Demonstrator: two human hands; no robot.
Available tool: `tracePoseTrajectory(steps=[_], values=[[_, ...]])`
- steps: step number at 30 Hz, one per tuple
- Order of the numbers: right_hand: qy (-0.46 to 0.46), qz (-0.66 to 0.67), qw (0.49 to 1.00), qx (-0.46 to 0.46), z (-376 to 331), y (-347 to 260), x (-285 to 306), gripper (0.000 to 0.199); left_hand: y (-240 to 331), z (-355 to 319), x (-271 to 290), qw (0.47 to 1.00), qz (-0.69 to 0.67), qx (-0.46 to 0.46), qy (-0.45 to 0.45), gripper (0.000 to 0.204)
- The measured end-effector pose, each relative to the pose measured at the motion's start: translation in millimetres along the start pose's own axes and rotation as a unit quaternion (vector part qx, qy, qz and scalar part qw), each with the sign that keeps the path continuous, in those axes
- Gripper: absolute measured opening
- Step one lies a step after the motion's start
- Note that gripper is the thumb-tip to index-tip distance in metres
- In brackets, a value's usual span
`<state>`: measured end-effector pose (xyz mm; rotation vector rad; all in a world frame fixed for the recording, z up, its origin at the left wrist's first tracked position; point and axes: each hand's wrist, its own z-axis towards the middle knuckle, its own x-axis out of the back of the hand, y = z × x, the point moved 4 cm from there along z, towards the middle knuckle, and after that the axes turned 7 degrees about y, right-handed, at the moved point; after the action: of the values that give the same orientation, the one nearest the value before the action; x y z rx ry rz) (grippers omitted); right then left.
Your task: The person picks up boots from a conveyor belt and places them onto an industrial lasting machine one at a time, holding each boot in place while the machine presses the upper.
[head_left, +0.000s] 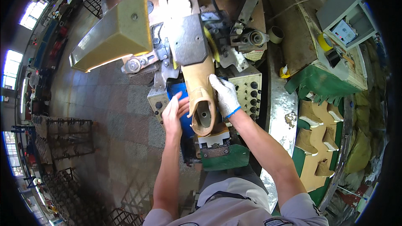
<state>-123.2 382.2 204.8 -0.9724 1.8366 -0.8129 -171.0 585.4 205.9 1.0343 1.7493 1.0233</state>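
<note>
A tan boot upper (199,84) sits in the machine, its front end under a grey metal block (188,42). Its opening faces me, and a greenish-grey last (204,117) with a round hole shows inside. My right hand (225,95), in a white glove with a blue cuff, grips the boot's right side; some of its fingers are hidden. On the other side my bare left hand (172,112) is open, fingers stretched toward the boot. Whether they touch it I cannot tell. Below the boot is a metal support (213,139).
A yellowish guard (119,33) juts out at the machine's left. A panel of black knobs (250,94) stands right of my glove. Several tan boots (307,142) lie on a board at the right, below a bench with a green cloth (320,81). Racks (69,138) stand at the left.
</note>
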Motion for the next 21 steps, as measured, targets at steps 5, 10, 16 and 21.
tracePoseTrajectory(steps=[5, 10, 16, 21], values=[[0.022, 0.046, 0.999, 0.019, 3, 0, -3, 0.046, 2, 18, -64, 0.998, -0.017, 0.035, -0.05, 0.062], [0.03, 0.075, 0.997, -0.013, 10, 8, -2, 0.046, -2, 26, -72, 0.991, -0.08, 0.067, -0.084, 0.063], [0.022, 0.097, 0.995, -0.031, 4, 1, -11, 0.044, 7, 25, -70, 0.994, -0.051, 0.08, -0.054, 0.063], [0.039, 0.05, 0.998, 0.007, 9, 7, -4, 0.044, 3, 31, -66, 0.996, -0.012, 0.032, -0.079, 0.063]])
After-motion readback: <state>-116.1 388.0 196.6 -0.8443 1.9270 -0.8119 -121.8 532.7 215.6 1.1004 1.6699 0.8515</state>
